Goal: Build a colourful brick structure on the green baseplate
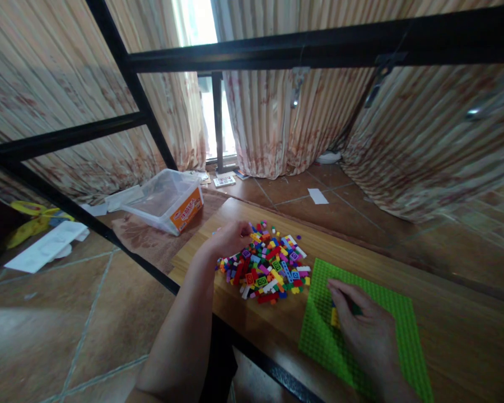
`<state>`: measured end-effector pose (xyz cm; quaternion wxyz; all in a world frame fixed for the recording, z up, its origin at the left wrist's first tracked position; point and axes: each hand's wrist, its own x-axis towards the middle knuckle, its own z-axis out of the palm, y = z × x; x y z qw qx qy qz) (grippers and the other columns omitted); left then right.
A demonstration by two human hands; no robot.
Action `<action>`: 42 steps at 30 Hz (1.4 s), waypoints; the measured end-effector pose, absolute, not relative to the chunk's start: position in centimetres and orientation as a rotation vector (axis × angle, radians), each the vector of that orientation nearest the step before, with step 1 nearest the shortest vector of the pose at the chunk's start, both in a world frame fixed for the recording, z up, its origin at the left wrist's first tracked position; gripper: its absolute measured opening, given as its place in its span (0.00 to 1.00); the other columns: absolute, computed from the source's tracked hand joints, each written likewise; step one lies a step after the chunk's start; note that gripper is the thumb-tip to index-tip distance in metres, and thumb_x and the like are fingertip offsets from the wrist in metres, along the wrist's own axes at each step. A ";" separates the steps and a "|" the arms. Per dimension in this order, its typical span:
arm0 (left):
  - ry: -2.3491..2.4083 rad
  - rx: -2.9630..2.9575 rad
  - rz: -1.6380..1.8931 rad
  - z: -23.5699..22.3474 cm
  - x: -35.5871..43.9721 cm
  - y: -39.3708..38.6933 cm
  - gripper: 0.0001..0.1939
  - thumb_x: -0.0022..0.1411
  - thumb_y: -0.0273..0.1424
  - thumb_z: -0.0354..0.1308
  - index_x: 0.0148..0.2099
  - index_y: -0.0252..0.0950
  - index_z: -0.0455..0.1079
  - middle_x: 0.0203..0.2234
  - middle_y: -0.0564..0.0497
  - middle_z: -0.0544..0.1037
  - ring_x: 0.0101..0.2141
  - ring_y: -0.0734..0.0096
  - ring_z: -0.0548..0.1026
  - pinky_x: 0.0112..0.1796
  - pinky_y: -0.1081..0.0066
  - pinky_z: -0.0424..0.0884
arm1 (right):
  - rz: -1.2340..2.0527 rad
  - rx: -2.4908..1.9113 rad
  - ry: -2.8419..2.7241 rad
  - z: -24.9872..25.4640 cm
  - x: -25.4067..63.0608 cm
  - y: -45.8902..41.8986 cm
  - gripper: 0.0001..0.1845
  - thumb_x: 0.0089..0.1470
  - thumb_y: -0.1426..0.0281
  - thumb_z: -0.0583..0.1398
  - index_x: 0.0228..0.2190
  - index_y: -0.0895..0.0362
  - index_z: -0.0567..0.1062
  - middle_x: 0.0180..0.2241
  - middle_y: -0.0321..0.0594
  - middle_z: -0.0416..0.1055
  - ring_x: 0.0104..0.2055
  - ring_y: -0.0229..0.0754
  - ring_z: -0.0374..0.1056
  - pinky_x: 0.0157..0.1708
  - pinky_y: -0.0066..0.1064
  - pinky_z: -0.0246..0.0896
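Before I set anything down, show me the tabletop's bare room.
Bare wooden tabletop lies right of the green baseplate and along its far side. Crowded: the building-brick pile, left hand at its edge, and the baseplate beneath the right hand.

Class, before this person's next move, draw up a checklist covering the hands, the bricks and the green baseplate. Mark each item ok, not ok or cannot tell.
1. Green baseplate lying on the wooden table: ok.
2. Left hand at the brick pile: ok, at its far left edge.
3. Brick pile sorted by colour: not ok, colours are mixed.
4. Right hand over the green baseplate: ok.
5. Yellow brick by the right hand pressed onto the studs: cannot tell, partly hidden.
6. Left hand gripping a brick: cannot tell, fingertips unclear.
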<state>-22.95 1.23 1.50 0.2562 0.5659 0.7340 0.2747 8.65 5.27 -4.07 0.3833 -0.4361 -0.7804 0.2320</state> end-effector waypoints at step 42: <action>2.279 1.671 0.641 0.9 -22.2 1.9 0.08 0.55 0.29 0.57 0.34 0.36 0.78 0.27 0.51 0.79 0.30 0.68 0.74 0.31 0.73 0.64 | 0.677 -1.053 -2.088 -5.1 4.0 3.3 0.16 0.59 0.61 0.56 0.43 0.53 0.78 0.44 0.42 0.78 0.43 0.44 0.75 0.43 0.37 0.70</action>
